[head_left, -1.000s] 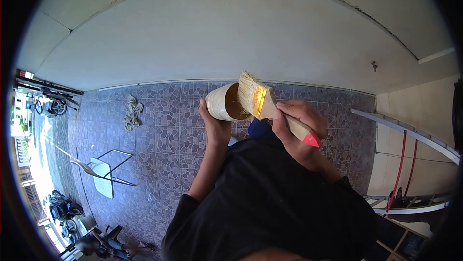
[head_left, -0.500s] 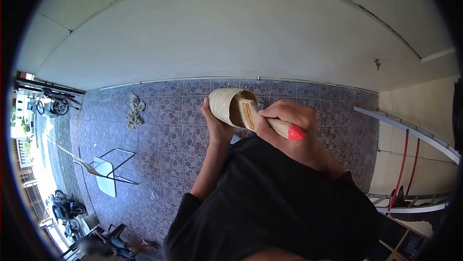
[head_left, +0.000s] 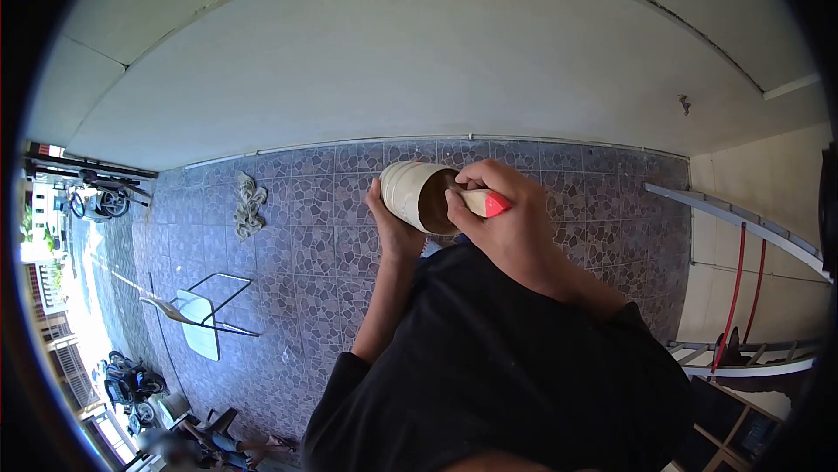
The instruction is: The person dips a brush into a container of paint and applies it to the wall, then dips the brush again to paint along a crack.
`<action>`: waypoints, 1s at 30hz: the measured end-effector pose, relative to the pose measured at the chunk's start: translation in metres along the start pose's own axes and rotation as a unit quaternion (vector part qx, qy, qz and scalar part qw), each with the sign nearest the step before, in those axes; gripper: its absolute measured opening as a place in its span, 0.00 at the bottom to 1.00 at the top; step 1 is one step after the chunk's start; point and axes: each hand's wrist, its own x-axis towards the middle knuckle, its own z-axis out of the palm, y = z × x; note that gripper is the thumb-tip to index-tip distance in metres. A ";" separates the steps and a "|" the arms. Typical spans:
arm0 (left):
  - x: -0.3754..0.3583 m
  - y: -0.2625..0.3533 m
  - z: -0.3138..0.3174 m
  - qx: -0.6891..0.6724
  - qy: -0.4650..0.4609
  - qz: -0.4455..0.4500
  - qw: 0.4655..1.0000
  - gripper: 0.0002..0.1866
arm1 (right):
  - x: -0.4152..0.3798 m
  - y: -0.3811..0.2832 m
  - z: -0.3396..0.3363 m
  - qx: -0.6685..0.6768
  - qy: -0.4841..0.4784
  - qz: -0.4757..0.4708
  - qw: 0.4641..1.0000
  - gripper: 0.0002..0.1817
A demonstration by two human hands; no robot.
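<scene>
Left hand (head_left: 397, 232) grasping pale cylindrical container (head_left: 403, 197), tilted, mouth facing right; right hand (head_left: 513, 210) pinching paintbrush (head_left: 476, 201) by handle, bristles hidden from me inside mouth. Both things mid-scene, above tiled floor (head_left: 305, 297). For good brushwork inside, I would favour steady container, light grip, bristles pressed gently against inner wall. Count: one container, one paintbrush; at left, one crumpled cloth (head_left: 250, 206), one folding chair (head_left: 199, 325).

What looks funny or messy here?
The cloth does: it lies bunched up on the tiled floor, as if somebody dropped it. I can't see any spill around the container.
</scene>
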 end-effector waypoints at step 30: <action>-0.015 -0.016 -0.001 0.041 -0.051 -0.021 0.998 0.43 | -0.028 -0.020 -0.020 -0.125 -0.089 0.000 0.988 0.12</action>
